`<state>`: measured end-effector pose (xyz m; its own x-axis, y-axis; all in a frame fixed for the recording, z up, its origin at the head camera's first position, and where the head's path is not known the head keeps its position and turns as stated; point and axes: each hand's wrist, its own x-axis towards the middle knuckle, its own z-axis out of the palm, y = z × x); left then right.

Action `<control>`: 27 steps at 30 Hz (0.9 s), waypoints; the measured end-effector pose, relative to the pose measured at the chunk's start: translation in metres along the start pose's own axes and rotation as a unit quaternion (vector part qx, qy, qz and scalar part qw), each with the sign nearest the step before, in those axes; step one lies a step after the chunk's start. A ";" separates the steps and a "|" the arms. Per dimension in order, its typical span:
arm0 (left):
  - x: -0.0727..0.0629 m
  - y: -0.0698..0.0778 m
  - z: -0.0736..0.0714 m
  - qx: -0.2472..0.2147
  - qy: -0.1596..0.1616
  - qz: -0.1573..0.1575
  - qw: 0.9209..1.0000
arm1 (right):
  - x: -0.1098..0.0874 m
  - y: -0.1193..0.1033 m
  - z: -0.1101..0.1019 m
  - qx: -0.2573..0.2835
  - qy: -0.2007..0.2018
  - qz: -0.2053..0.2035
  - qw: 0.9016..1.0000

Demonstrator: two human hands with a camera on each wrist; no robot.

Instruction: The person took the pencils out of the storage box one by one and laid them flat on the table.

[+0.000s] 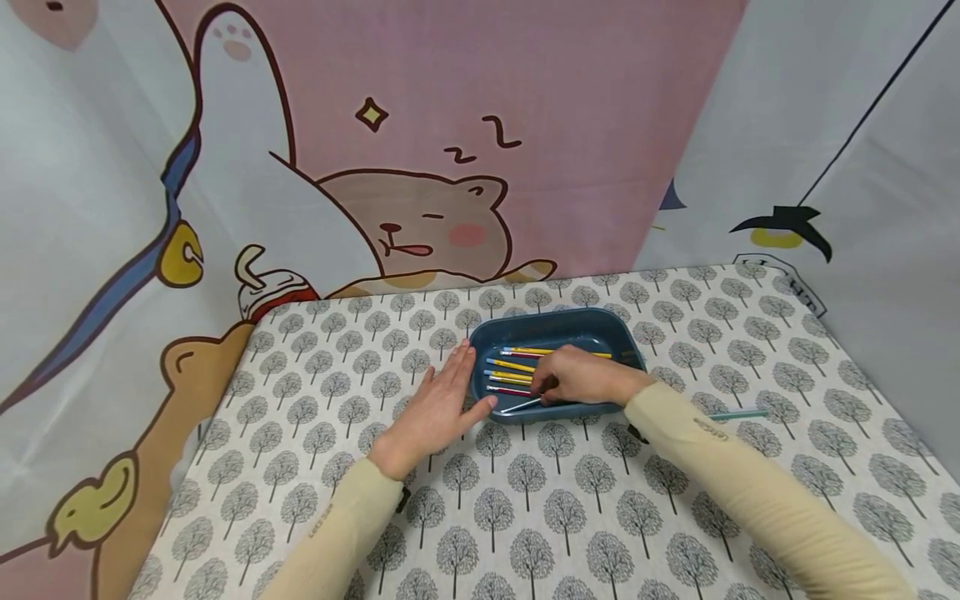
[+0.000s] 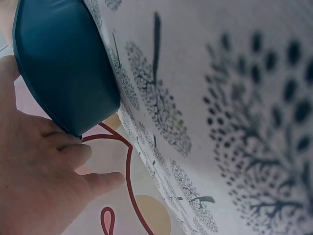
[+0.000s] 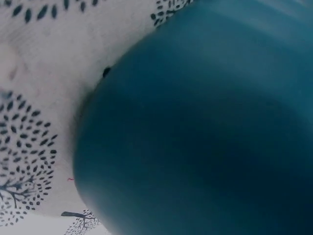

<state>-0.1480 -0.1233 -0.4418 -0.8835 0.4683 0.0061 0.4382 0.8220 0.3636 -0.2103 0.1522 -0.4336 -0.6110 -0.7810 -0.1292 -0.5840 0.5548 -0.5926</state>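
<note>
A dark blue rectangular tray (image 1: 630, 350) lies on the tablecloth with several pencils (image 1: 517, 367), yellow and dark red, lying side by side in it. My left hand (image 1: 438, 404) rests against the tray's left end, its fingers mostly straight and the thumb at the near corner. In the left wrist view, that hand (image 2: 44, 171) touches the rim of the tray (image 2: 63, 63). Inside the tray, my right hand (image 1: 573, 377) has curled fingers and pinches a thin pale stick (image 1: 520, 407) near the front wall. The right wrist view shows only the tray's outer wall (image 3: 195, 137), blurred; the hand is hidden there.
A thin teal stick (image 1: 742, 413) lies on the tablecloth right of the tray, partly behind the right sleeve (image 1: 720, 450). The tree-patterned tablecloth (image 1: 532, 508) reaches back to a cartoon-printed curtain (image 1: 585, 150), which also hangs along both sides.
</note>
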 end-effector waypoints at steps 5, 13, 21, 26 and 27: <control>0.000 0.000 0.000 0.002 0.002 0.001 1.000 | 0.000 0.002 0.001 -0.025 0.015 -0.014 0.999; -0.001 0.001 0.001 0.002 0.005 0.004 1.000 | -0.002 0.002 0.001 -0.029 0.035 -0.019 0.999; -0.001 0.002 0.000 0.000 0.002 0.002 1.000 | -0.009 -0.003 -0.002 -0.036 0.068 0.000 0.997; -0.001 0.002 -0.001 -0.001 0.002 0.002 1.000 | -0.016 -0.006 -0.006 -0.031 0.087 0.015 0.996; -0.001 0.002 -0.001 -0.001 0.002 0.002 1.000 | -0.017 -0.006 -0.007 -0.029 0.090 0.017 0.995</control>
<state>-0.1461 -0.1228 -0.4403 -0.8822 0.4708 0.0111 0.4417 0.8191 0.3660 -0.1999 0.1641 -0.4222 -0.7138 -0.7003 -0.0008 -0.5876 0.5995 -0.5434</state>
